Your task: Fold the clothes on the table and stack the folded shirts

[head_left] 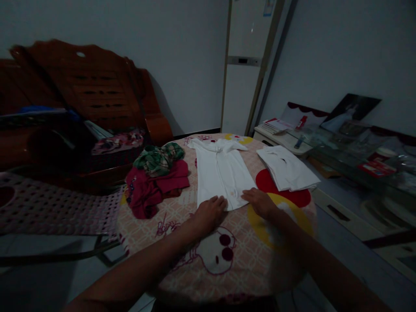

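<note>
A white short-sleeved shirt (221, 169) lies spread on the round table, its collar and sleeves at the far side and its hem towards me. At the hem's left corner, my left hand (209, 212) has its fingers curled over the cloth. My right hand (259, 201) grips the hem near its right corner, with fingers and thumb drawn together on the fabric. Slight creases run down the shirt's middle. To the right, a folded stack of white clothing (289, 169) rests near the table's edge.
Crumpled dark-red clothing (146, 186) and a green checked cloth (159, 158) are heaped on the table's left. A patterned tablecloth (240, 268) covers the table. Beyond stand a wooden sofa (97, 82), a woven chair (58, 203), a tall white cabinet unit (242, 91) and a glass-topped stand (344, 151).
</note>
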The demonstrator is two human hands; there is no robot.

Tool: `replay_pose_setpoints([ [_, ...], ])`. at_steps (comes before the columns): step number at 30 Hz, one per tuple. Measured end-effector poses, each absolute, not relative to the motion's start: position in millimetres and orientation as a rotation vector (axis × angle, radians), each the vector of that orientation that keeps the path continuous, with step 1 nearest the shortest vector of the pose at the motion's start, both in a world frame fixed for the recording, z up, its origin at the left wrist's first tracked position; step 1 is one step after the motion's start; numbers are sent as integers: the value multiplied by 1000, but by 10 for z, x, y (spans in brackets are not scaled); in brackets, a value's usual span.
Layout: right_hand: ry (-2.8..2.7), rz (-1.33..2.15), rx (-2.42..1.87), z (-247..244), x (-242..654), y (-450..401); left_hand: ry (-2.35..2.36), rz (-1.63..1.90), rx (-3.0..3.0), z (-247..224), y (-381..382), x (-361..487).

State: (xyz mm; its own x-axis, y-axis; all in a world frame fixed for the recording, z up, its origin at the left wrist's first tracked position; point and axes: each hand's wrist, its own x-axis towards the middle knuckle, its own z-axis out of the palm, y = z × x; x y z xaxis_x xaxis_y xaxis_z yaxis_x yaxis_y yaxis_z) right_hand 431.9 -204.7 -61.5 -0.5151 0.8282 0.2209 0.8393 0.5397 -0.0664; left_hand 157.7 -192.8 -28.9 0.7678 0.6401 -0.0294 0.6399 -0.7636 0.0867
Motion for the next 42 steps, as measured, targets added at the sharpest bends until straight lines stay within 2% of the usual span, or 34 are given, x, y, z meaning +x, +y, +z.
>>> replay_pose_setpoints([
  [7, -2385, -83, -1796, 23, 4143, -1453, 1002, -73, 2711, 307, -1032, 1473],
  [9, -2232, -200, -1793, 187, 4099, -1215, 1240, -7, 2736, 453, -745, 1477],
  [11, -2110, -263, -1726, 241, 4080, -1062, 1540, 263, 2734, 493, -583, 1463],
  [14, -2114, -210, -1613, 95, 4072, -1057, 1457, 444, 2748, 335, -612, 1420],
  [17, -2288, -69, -1602, -177, 4031, -1202, 1232, 235, 2771, 31, -805, 1412],
  [20, -2400, -65, -1690, -345, 3946, -1283, 1258, 135, 2810, -204, -915, 1466],
  [25, -2373, -109, -1855, -229, 3866, -1236, 1337, 83, 2803, -169, -815, 1525],
  [28, -2322, 98, -1816, -53, 3930, -1312, 1186, 72, 2767, 25, -807, 1426],
  [34, -2384, 946, -1503, 102, 4051, -1663, 505, -92, 2274, 278, -1019, 1195],
  [42, -2291, 1449, -1450, 25, 4054, -1794, 441, -306, 1789, 158, -1109, 1264],
])
